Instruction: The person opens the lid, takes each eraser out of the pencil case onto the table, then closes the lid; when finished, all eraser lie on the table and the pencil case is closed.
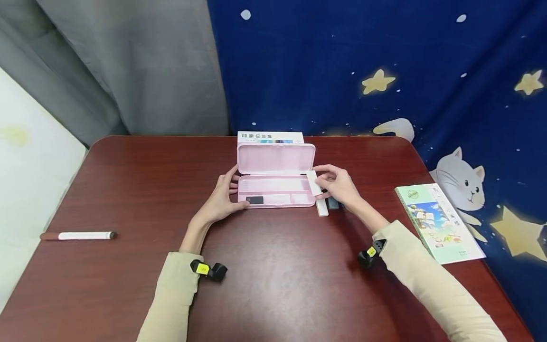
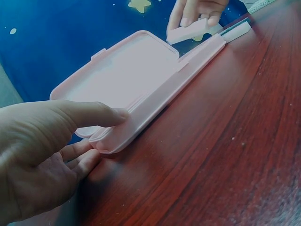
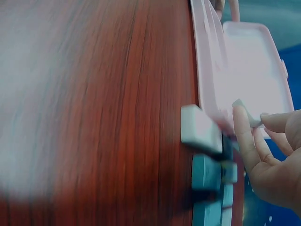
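A pink pencil case (image 1: 276, 206) lies with its lid (image 1: 275, 159) raised. My left hand (image 1: 220, 199) grips its left end; in the left wrist view the thumb (image 2: 103, 114) presses the front wall and other fingers touch the end near the table. Over the case's right end, my right hand (image 1: 339, 185) pinches a white eraser-like block (image 1: 314, 183). Beside that end lie another white block (image 1: 322, 207) and a dark teal block (image 1: 333, 203); the right wrist view shows several blocks (image 3: 205, 174) there, partly blurred. A dark block (image 1: 255, 200) sits in the front left compartment.
Behind the lid is a white box or book (image 1: 270, 137), mostly hidden. A green-covered book (image 1: 440, 223) lies at the table's right edge. Far to the left is a white marker (image 1: 85, 235) with a dark tip. Curtains hang along the table's back edge.
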Tool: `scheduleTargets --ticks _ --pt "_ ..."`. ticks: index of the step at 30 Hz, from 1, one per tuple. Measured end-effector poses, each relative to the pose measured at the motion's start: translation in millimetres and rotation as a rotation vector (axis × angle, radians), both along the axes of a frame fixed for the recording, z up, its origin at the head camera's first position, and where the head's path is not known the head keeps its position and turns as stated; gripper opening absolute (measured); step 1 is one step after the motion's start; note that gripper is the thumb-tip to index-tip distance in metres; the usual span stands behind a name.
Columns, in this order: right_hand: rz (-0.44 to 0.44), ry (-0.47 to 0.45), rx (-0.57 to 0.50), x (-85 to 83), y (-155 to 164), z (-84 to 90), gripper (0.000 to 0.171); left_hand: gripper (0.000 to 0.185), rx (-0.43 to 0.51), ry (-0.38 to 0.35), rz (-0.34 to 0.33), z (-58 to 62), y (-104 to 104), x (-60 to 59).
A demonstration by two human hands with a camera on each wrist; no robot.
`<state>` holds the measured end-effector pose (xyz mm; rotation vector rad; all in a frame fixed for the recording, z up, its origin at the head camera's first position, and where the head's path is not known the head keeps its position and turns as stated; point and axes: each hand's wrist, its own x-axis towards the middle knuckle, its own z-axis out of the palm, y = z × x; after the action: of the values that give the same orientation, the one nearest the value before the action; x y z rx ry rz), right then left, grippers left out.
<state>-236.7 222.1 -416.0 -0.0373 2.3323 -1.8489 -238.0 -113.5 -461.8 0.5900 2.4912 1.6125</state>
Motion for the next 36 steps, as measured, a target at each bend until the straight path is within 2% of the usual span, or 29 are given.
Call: scheduleTargets --ticks 3,9,15,22,26,32,36 --pt "-0.033 -0.007 -0.009 1.4 11.4 -2.1 0.041 0.106 -0.015 -0.007 0.006 0.3 -1.6 0.2" --pt "-0.073 -0.017 -0.01 6.6 32.6 -6.9 0.042 0.106 0.011 0.005 -0.005 -0.3 -1.1 -0.5" --pt "-0.127 -0.021 -0.016 11.4 56.0 -4.2 0.043 0.107 0.008 0.001 0.001 -2.2 -1.9 0.2" --pt "-0.226 -0.014 -0.067 9.3 97.2 -3.5 0.043 0.106 0.006 -0.003 0.001 -0.8 -0.7 -0.4" --pt "-0.238 -0.033 -0.08 8.2 110.5 -4.4 0.043 0.107 0.013 -0.005 0.003 0.5 -0.5 -0.6" --pt "-0.224 -0.107 -0.007 2.4 112.4 -8.6 0.047 0.107 0.014 -0.001 0.001 0.7 0.0 -0.4" --pt "-0.223 -0.108 0.056 -2.9 111.1 -13.7 0.045 0.107 0.019 0.003 -0.004 -0.2 -0.1 0.2"
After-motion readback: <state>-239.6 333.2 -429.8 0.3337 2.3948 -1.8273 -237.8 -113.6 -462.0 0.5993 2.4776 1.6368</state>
